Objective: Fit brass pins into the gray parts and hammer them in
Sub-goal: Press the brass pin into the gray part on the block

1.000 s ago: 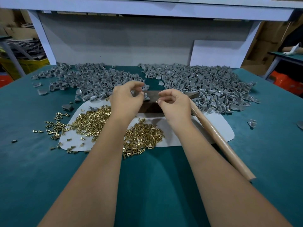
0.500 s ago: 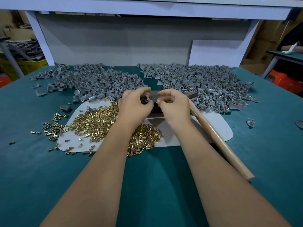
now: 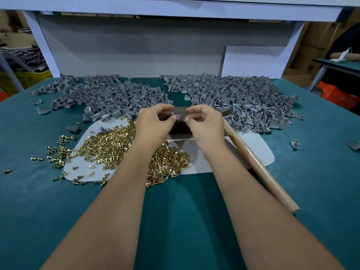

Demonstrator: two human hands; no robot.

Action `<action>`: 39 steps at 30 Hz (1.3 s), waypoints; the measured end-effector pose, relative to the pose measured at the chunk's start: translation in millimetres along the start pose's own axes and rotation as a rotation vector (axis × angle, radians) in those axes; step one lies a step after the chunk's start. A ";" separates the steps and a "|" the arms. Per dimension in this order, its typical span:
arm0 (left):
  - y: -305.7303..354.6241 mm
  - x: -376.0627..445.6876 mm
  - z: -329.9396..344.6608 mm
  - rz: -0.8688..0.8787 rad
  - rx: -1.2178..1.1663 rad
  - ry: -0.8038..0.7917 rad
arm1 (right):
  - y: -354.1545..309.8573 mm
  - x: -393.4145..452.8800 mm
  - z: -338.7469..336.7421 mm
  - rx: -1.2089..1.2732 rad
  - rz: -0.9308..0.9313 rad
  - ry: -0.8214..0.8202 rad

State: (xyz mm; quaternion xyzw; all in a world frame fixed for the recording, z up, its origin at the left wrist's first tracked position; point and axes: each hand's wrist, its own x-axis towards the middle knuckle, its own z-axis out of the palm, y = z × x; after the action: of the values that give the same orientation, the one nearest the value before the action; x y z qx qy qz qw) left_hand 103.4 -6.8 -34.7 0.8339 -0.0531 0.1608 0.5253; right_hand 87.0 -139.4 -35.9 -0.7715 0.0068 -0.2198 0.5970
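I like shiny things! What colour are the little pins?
Shiny gold brass pins, clearest in head view.

This is a small factory assembly workshop. A workbench covered in green matting point(image 3: 185, 221) carries two bulk heaps of identical gray parts point(image 3: 243, 100) along its far edge, loose brass pins point(image 3: 116, 145) spilled over a white board point(image 3: 261, 151), and a wooden hammer handle point(image 3: 259, 168). Cardboard boxes point(image 3: 315, 45) stand past the right corner, with a yellow crate point(image 3: 27, 78) and an orange stool point(image 3: 339, 94) beside neighbouring benches.

Pins point(image 3: 116, 149) on board point(image 3: 259, 152) left, hammer handle point(image 3: 259, 168) right, parts heaps point(image 3: 233, 94) behind, both on table point(image 3: 185, 221).
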 end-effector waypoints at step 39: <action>7.2 -1.5 -3.1 0.192 0.080 -0.018 | -8.2 -4.4 -4.7 0.164 0.006 -0.088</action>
State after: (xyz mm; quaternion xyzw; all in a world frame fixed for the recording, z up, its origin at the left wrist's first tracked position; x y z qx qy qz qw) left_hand 99.4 -7.4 -27.7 0.8468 -0.1313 0.2048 0.4730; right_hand 79.3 -140.2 -28.9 -0.7288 -0.0351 -0.1836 0.6587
